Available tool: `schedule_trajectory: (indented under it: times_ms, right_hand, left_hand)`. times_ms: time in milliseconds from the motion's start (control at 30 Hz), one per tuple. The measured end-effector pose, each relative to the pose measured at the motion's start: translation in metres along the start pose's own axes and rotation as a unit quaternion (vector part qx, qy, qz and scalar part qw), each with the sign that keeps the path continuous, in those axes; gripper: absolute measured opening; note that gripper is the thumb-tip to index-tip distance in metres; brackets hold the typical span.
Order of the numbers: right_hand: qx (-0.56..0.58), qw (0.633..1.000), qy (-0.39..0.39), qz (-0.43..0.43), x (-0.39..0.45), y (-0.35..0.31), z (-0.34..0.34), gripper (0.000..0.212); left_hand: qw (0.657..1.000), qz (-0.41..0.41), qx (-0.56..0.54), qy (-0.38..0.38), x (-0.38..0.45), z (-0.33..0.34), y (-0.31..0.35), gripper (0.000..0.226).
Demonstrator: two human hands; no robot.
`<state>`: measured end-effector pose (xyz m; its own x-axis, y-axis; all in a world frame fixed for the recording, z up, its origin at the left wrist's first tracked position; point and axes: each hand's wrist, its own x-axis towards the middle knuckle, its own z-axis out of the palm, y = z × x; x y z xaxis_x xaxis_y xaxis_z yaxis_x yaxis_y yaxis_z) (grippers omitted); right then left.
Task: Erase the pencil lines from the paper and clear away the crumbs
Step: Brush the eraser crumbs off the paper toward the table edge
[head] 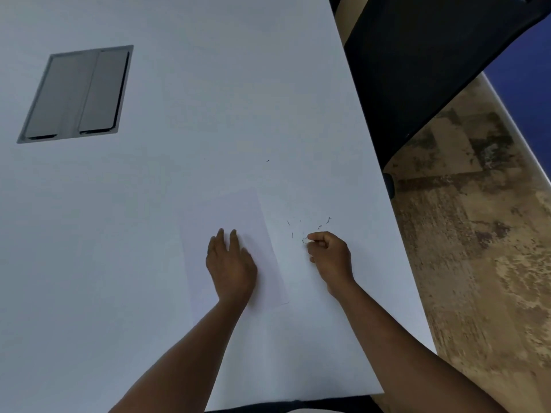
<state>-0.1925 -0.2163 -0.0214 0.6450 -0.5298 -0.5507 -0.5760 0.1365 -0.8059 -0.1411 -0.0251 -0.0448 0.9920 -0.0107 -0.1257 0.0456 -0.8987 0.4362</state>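
**One sheet pinned flat, crumbs gathered beside it**

One sheet of paper lies flat on the white table, near its right edge. The left hand rests on the paper with fingers straight and slightly spread, palm down. Just right of the paper, the right hand sits on the table with fingers curled, thumb and forefinger pinched together; what they pinch is too small to tell. About six dark crumbs lie scattered beyond that hand, one stray farther off. Far left of the paper, one grey cable hatch is set into the table. One black chair stands past the table's right edge.
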Motion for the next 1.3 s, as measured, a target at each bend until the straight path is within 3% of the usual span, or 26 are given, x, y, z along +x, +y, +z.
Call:
schedule_trajectory:
  times_ms: [233,400,533,733,1167,1300]
  right_hand:
    - [-0.069,0.996,-0.048,-0.03,0.007,-0.011,0.029,0.01]
    - [-0.178,0.974,-0.048,-0.132,0.045,-0.048,0.06,0.011]
    - [-0.304,0.917,-0.059,-0.251,0.086,-0.083,0.094,0.024]
    - [-0.369,0.861,-0.052,-0.346,0.132,-0.116,0.134,0.026]
    - [-0.429,0.8,-0.071,-0.413,0.173,-0.121,0.168,0.022]
    - [-0.419,0.804,-0.019,-0.423,0.161,-0.106,0.162,0.024]
  left_hand:
    - [0.994,0.049,0.082,-0.054,0.01,0.001,-0.042,0.067]
    - [0.981,0.091,0.118,-0.122,0.021,-0.002,-0.056,0.085]
    - [0.98,0.104,0.101,-0.14,0.029,-0.006,-0.058,0.087]
    - [0.978,0.137,0.087,-0.129,0.047,-0.016,-0.068,0.079]
    - [0.971,0.162,0.096,-0.144,0.08,-0.015,-0.077,0.078]
    - [0.968,0.175,0.099,-0.148,0.078,-0.012,-0.085,0.072]
